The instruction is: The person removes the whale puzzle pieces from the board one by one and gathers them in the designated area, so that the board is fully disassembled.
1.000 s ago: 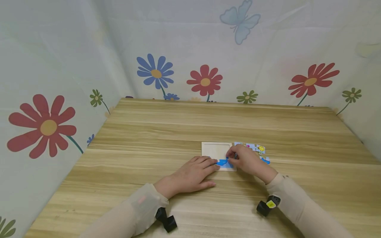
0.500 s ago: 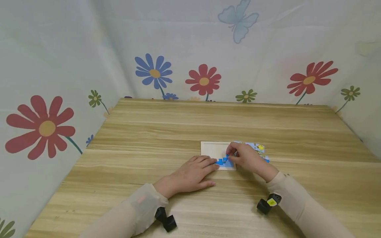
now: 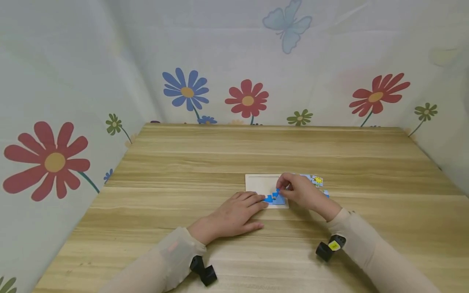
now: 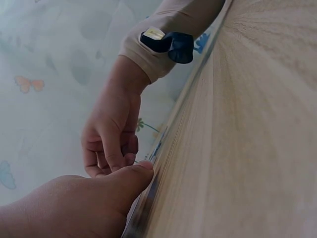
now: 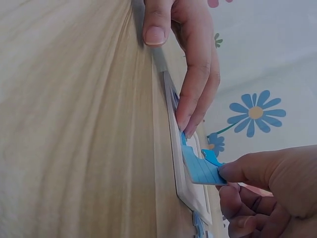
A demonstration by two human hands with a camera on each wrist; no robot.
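Note:
My right hand pinches a light-blue jigsaw piece by its right end, between thumb and fingers. That piece is tilted, with its far end low over the shallow pale puzzle tray. Stretched out flat, my left hand rests its fingertips on the tray's lower left. Another blue puzzle piece shows right beside those fingertips, partly covered by them. In the right wrist view the left fingers reach down onto the tray beside the held piece. The upper part of the tray bed shows bare cream.
Several loose puzzle pieces lie right of the tray, one bearing a yellow sun; the right hand hides some of them. All this is on a wood-grain table. A flower-printed cloth hangs behind and at both sides.
The right hand has kept its pinch and shifted slightly up and left over the tray. The held piece now sits more tilted, with a gap showing beside its neighbour. The left hand stays put.

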